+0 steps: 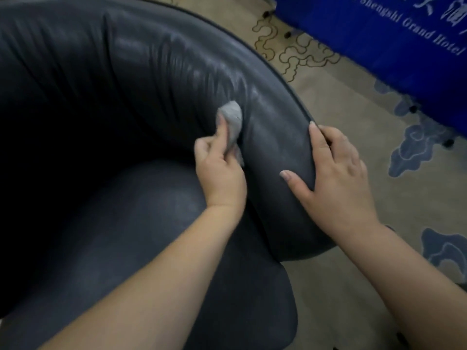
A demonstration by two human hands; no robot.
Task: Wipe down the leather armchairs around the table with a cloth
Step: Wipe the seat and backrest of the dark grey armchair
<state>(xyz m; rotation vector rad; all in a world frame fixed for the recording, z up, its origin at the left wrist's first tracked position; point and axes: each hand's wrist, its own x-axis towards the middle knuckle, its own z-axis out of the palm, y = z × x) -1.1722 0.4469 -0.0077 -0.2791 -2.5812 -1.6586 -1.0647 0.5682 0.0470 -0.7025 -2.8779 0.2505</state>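
On the armchair (156,79), my left hand (219,170) grips a grey cloth (232,125) against the leather; my right hand (336,170) rests flat, fingers relaxed, over the arm.

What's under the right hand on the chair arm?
The right hand rests on the armchair's padded arm, thumb on the inner face. Only dark leather shows around it; the patch beneath the palm is covered. The cloth is in the left hand, not there.
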